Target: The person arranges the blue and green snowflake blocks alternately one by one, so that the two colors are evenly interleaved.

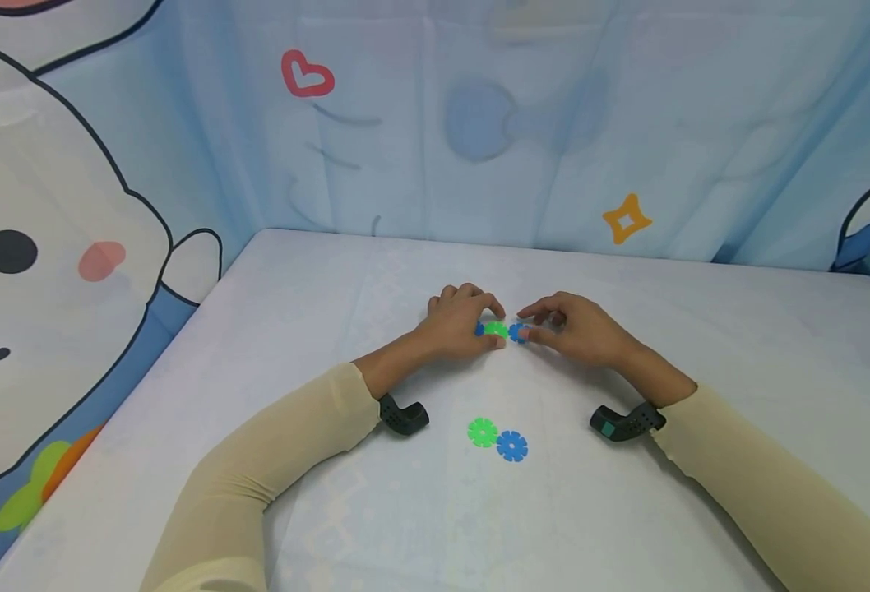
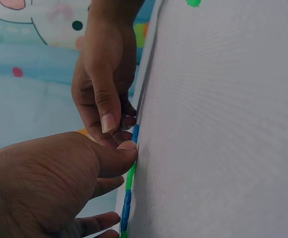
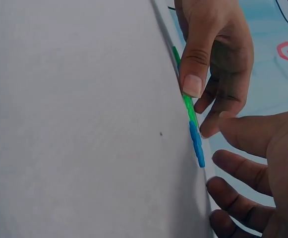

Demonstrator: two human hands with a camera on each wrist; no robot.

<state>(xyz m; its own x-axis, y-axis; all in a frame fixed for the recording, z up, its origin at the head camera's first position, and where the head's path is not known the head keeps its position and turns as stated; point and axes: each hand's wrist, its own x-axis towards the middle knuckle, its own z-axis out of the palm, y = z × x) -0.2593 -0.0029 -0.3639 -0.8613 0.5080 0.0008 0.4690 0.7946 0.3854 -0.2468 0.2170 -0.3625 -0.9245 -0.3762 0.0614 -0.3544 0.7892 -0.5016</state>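
Toward the back of the table, notched plastic discs form a row, alternating green and blue. The left hand point(image 1: 460, 323) pinches a green disc point(image 1: 496, 330) between thumb and finger. Part of another blue disc point(image 2: 126, 206) shows beneath that hand, with a bit of green past it in the left wrist view. At the row's right end, a blue disc point(image 3: 197, 144) touches the green one. The right hand point(image 1: 579, 327) hovers around this blue disc, its thumb close to the edge. In the right wrist view its fingers point(image 3: 238, 168) are spread and apart from the disc.
Nearer the front lie a loose green disc point(image 1: 483, 432) and a blue disc point(image 1: 512, 446), edges touching. A white cloth covers the table point(image 1: 376, 510). Behind it hangs a pale blue printed curtain point(image 1: 405, 123). Each wrist wears a black camera band point(image 1: 404, 417).
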